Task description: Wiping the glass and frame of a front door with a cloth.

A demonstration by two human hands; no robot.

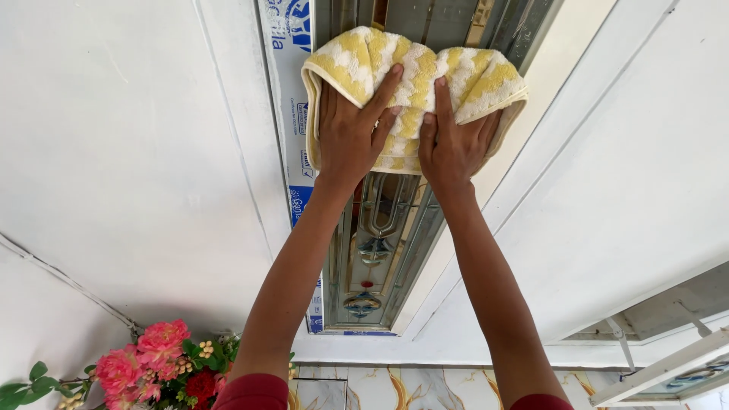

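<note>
Up against the decorated glass panel (377, 243), two hands press one yellow-and-white towel (414, 72) flat to the pane. Both lie on the cloth with palms down and fingers spread and extended, neither clenched: the left hand (351, 133) on the towel's left half, the right hand (449, 144) on its right half, close beside each other. The bunched towel has its long axis across the panel, while the panel's own long axis follows the arms. One protective strip of white-and-blue film (292, 99) runs along the panel's left edge. One bunch of pink and red flowers (156, 364) sits well apart from the panel, beside the left forearm.
</note>
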